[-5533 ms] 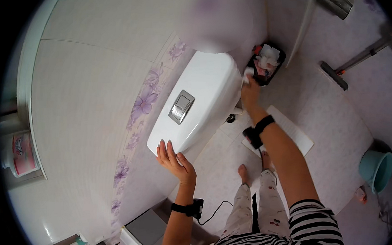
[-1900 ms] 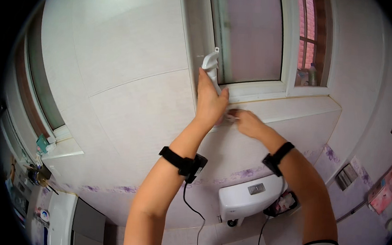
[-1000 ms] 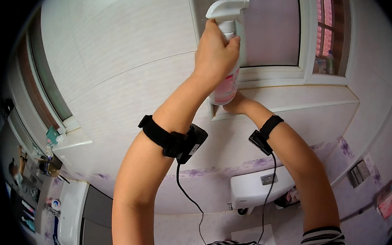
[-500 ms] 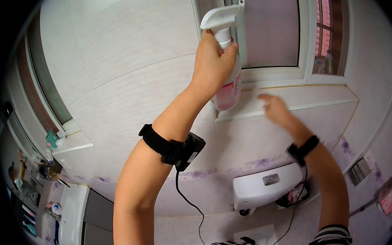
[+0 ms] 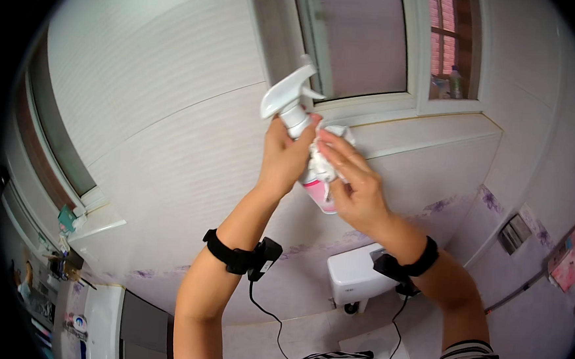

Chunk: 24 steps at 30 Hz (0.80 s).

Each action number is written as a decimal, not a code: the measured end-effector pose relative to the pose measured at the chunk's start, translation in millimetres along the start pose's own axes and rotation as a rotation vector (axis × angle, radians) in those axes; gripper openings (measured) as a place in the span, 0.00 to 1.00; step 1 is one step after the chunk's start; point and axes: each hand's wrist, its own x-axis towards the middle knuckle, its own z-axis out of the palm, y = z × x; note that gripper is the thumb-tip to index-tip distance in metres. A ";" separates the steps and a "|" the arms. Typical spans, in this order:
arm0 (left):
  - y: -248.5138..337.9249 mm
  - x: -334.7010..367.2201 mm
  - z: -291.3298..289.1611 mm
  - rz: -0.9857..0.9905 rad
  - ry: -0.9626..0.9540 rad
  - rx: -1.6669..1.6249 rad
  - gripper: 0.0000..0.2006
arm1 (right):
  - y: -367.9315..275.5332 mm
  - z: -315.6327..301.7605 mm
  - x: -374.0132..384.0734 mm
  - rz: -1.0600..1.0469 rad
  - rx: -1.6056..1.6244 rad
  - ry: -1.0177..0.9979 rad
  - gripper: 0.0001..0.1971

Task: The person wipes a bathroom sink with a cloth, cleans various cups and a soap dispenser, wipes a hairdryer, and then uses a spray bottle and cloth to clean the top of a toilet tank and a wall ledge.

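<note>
My left hand (image 5: 283, 158) is wrapped round the neck of a spray bottle (image 5: 320, 196) with a white trigger head and a pink lower part. The bottle tilts in front of the wall by the window. A crumpled white tissue or cloth (image 5: 323, 162) lies against the bottle's side, hiding much of its middle. My right hand (image 5: 364, 192) holds this white wad with bent fingers, its fingertips close beside my left hand. Both forearms wear black straps with small black devices and cables.
A window (image 5: 361, 46) with a white frame is above a tiled sill (image 5: 428, 137). Below stands a white toilet tank (image 5: 356, 269). To the right are a wall-mounted metal holder (image 5: 514, 234) and a pink package (image 5: 569, 264). A washbasin counter (image 5: 105, 306) lies at the left.
The spray bottle has come down and a little left, away from the window. My right hand has moved left from near the sill to the bottle, where the white wad now shows.
</note>
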 end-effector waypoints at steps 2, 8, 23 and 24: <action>-1.3 -9.7 -1.2 -0.076 0.075 -0.086 0.12 | 6.6 4.2 -4.4 -0.051 -0.056 0.006 0.22; 2.6 -42.2 0.8 -0.071 -0.019 -0.012 0.13 | -0.7 -2.1 -18.0 0.595 0.136 0.064 0.13; 35.0 -50.9 18.8 0.007 -0.202 -0.438 0.16 | 2.7 15.5 -90.1 1.327 2.166 -0.125 0.22; 33.2 -52.1 19.5 0.008 -0.194 -0.374 0.16 | 2.2 15.4 -96.6 1.295 2.239 -0.041 0.22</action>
